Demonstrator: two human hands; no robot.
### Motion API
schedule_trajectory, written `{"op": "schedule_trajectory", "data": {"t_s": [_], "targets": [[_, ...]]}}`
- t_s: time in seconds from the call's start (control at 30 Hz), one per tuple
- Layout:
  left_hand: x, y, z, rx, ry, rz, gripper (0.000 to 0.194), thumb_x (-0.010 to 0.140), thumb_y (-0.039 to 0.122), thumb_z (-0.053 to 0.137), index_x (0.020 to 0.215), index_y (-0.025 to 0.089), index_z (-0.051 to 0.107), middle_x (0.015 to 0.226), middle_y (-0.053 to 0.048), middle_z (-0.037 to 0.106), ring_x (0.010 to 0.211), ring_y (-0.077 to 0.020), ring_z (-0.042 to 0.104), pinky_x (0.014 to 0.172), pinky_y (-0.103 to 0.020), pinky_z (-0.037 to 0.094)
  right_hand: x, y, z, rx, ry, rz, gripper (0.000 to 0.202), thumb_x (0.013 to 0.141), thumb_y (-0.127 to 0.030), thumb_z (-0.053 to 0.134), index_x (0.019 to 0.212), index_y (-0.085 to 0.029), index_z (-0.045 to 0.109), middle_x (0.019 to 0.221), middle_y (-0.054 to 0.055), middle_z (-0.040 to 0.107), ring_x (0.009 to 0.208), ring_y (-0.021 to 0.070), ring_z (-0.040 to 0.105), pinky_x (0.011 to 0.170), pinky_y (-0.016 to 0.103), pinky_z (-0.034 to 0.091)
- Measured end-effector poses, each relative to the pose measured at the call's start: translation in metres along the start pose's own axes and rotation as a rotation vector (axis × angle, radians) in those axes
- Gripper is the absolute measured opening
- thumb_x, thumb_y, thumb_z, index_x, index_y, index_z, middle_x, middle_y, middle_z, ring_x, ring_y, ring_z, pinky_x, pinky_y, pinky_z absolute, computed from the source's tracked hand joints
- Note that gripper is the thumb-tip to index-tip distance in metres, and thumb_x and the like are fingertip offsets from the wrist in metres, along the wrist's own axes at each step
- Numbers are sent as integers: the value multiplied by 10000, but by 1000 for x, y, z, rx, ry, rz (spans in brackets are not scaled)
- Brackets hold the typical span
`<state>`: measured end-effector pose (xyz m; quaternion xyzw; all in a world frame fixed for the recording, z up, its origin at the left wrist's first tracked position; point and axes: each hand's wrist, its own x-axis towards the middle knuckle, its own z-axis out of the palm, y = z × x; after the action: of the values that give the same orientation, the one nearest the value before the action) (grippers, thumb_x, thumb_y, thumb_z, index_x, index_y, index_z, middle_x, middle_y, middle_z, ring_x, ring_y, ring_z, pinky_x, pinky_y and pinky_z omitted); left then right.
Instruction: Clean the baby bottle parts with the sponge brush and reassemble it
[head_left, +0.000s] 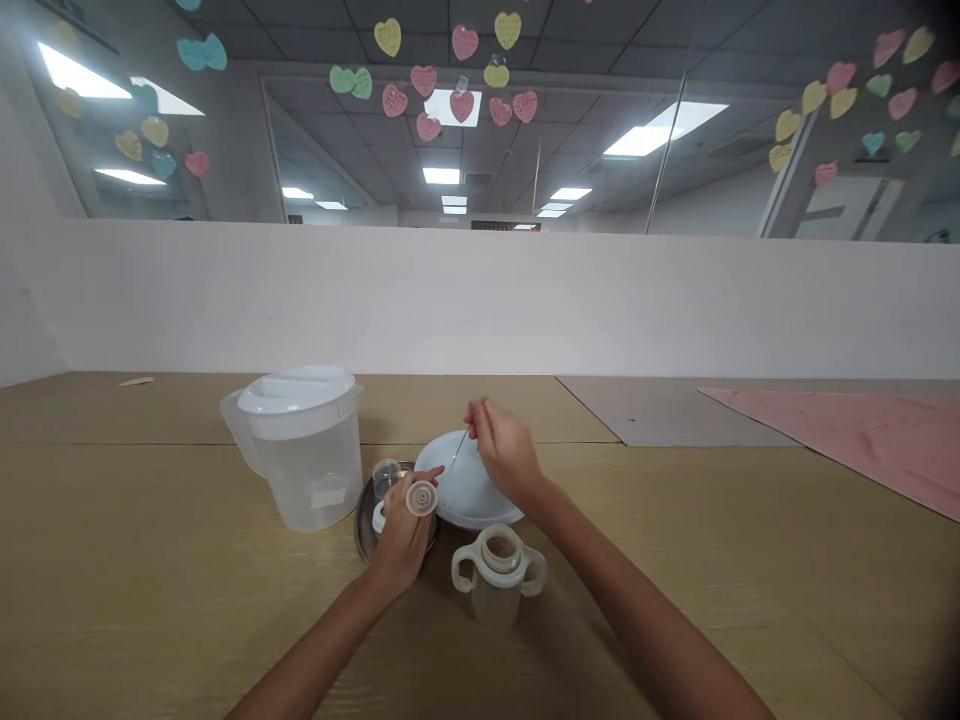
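My left hand is closed around a small translucent round piece, which looks like a bottle nipple, its ringed face turned up. My right hand pinches a thin wire-like stick that slants down to the left over the white bowl. The kind of stick is too fine to make out. Below the hands, a baby bottle with two side handles stands upright and uncapped. Beside my left hand, a round metal tray holds a clear cap and a white ring, partly hidden by the hand.
A lidded clear plastic pitcher stands to the left of the tray. A pink cloth lies on the table at the far right, near a grey sheet. A white wall with windows above borders the table's back.
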<state>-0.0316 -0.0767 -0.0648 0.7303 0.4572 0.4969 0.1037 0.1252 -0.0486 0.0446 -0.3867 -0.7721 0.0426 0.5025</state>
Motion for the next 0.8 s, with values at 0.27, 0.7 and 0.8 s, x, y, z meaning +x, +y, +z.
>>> {"op": "schedule_trajectory", "data": {"t_s": [0.27,0.7,0.8], "targets": [[-3,3,-2,99,11,13,350,905,288,278,1095,216,563,1033,-71,593,997,-215,500,871,-392,354,-19,-51,-33,153,166,-233,294,941,-260,283,746,-188,490,587,-29,536,481,65,502,510,190,381],[1,8,-3,36,-5,8,291,889,331,327,921,206,588,924,-64,587,873,-214,519,765,-357,411,-23,-45,-7,-213,-45,-537,396,960,-265,198,671,-182,455,556,-11,515,484,93,424,468,229,288],[0,10,-4,37,-13,-5,287,888,332,330,912,215,591,937,-64,570,882,-217,507,771,-360,407,-24,-42,-2,-260,-139,-544,388,962,-256,195,676,-184,447,576,-15,506,492,95,409,462,236,272]]}}
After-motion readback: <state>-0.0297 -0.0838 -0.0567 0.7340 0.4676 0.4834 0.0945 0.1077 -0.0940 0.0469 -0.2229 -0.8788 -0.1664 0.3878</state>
